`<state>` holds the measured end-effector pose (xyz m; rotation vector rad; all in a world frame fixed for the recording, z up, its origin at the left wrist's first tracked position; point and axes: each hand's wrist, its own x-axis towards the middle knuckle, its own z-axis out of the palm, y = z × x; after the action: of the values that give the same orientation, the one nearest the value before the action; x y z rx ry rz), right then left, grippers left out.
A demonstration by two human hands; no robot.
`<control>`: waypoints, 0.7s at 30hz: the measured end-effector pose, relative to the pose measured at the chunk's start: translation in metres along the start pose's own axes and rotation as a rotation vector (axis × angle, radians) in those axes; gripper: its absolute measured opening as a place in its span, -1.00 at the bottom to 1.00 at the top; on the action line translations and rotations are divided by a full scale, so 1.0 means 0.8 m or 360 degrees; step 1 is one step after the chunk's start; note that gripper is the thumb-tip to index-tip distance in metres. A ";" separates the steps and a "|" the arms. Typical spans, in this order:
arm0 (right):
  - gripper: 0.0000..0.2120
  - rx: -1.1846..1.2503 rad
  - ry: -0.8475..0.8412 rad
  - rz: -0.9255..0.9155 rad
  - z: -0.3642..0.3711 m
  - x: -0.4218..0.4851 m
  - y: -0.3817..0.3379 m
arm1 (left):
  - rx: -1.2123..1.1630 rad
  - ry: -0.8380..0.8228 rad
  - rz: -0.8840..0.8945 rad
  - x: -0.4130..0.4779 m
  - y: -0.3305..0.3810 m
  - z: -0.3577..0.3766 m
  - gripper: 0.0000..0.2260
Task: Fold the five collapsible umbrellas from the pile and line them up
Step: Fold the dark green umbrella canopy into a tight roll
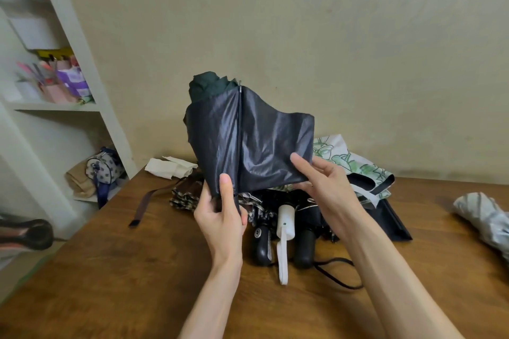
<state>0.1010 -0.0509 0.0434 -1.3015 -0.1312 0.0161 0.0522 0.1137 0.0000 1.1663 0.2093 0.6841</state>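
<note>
Umbrellas with black and white handles lay piled on the brown wooden surface. Above them a dark, shiny-lined collapsible umbrella stood upright, the left hand gripping its lower end, the right hand pinching the canopy's bottom edge.

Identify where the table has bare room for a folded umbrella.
Bare table lies near left, below the brown strap, and right, between the pile and the silver umbrella. The centre is crowded by that pile, under the held dark umbrella.
</note>
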 end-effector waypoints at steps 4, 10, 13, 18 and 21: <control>-0.84 0.0099 0.0051 -0.0051 -0.001 0.000 -0.006 | 0.0045 -0.0065 0.0018 -0.002 0.001 0.003 -0.74; -0.67 0.0071 -0.0219 -0.0237 0.018 -0.012 -0.020 | 0.0313 -0.0267 0.0058 -0.002 -0.007 -0.001 -0.25; -0.66 0.0078 -0.0240 -0.0280 0.023 -0.012 -0.018 | 0.0396 -0.0462 0.0115 -0.005 -0.007 -0.001 -0.01; -0.85 0.0134 -0.0334 -0.0250 0.022 -0.012 -0.018 | 0.0425 -0.0609 0.0207 -0.012 -0.011 0.004 0.05; -0.65 0.0059 -0.0442 -0.0134 0.023 -0.012 -0.023 | 0.0479 -0.0625 0.0281 -0.016 -0.010 0.008 -0.02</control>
<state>0.0884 -0.0390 0.0651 -1.2506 -0.4211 0.1275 0.0484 0.0998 -0.0070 1.5960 -0.1293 0.5745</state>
